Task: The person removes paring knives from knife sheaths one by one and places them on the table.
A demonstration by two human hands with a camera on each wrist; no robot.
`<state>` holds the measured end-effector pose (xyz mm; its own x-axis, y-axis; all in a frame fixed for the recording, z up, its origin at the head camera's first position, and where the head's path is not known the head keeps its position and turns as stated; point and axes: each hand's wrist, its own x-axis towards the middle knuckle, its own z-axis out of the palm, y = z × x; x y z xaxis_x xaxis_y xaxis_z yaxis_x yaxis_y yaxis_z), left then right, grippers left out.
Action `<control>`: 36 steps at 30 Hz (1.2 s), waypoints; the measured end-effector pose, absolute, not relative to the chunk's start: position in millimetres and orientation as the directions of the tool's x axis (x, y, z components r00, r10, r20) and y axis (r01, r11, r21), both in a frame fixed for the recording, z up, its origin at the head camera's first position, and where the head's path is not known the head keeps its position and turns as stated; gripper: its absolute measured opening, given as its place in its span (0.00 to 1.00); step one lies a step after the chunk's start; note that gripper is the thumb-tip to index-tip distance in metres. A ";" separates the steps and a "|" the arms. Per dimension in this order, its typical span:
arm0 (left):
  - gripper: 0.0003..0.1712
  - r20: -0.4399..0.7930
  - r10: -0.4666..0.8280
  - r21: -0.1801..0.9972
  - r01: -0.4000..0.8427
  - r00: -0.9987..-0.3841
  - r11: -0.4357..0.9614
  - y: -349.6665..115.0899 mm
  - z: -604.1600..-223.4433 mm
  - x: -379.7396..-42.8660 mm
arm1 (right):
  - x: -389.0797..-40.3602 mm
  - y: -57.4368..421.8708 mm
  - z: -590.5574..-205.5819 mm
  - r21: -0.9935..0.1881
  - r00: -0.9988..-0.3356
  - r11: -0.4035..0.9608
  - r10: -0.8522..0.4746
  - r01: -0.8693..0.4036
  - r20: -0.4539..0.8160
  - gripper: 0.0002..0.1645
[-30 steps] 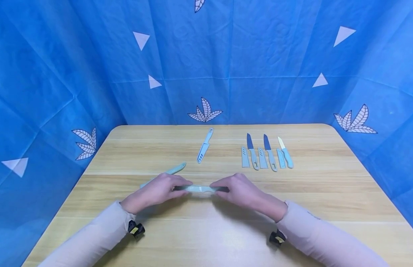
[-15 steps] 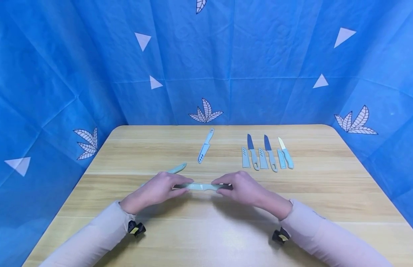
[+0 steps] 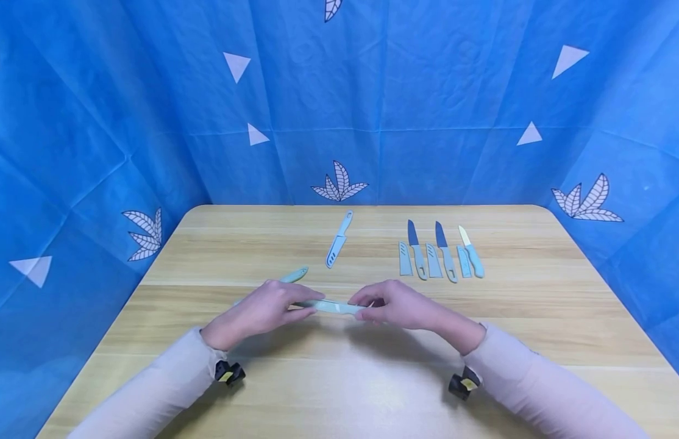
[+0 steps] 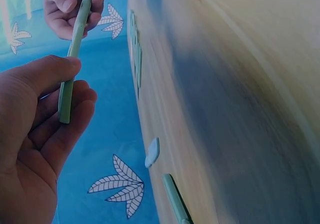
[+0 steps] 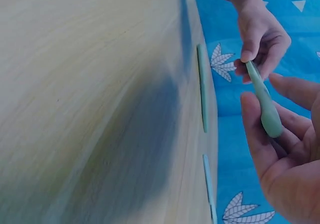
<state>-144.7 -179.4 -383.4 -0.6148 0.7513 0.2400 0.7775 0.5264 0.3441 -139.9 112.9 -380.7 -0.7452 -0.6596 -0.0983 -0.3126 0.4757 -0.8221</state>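
Both hands hold a pale green sheathed knife (image 3: 335,306) level above the table. My left hand (image 3: 268,310) pinches the sheath end between thumb and fingers; the sheath's squared tip shows in the left wrist view (image 4: 65,107). Around the rounded handle (image 5: 270,118) curl the thumb and fingers of my right hand (image 3: 398,305), with one finger raised off it in the right wrist view. Partly hidden behind my left hand lies another green-handled knife (image 3: 294,275).
A light blue sheathed knife (image 3: 336,250) lies slanted at the table's back middle. Farther right are two dark-bladed knives, one being this knife (image 3: 417,253), and a pale-bladed knife (image 3: 473,259), each beside its sheath. A blue patterned curtain (image 3: 312,91) surrounds the table (image 3: 339,390).
The held knife has tilted slightly, its right end lower. My left hand has shifted a little to the right, and the right hand's fingers have changed their hold at the handle.
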 end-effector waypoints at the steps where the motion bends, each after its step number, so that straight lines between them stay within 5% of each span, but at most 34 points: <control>1: 0.16 0.241 0.754 0.343 0.780 -0.611 0.523 -178.5 -383.4 -144.9 | -140.1 113.1 -380.8 -0.840 -0.737 0.464 -0.665 -0.280 -0.122 0.14; 15: 0.16 0.223 0.736 0.345 0.758 -0.639 0.554 -166.2 -390.0 -146.3 | -142.2 116.6 -391.1 -0.947 -0.659 0.322 -0.711 0.003 -0.244 0.14; 25: 0.15 0.073 0.627 0.665 0.506 -0.776 0.549 -160.4 -396.5 -146.0 | -144.2 121.5 -395.9 -0.952 -0.665 0.305 -0.709 0.011 -0.235 0.14; 36: 0.16 -0.043 0.573 0.888 0.232 -0.819 0.397 -156.2 -405.8 -147.4 | -143.4 124.9 -395.4 -0.950 -0.668 0.310 -0.700 0.035 -0.252 0.14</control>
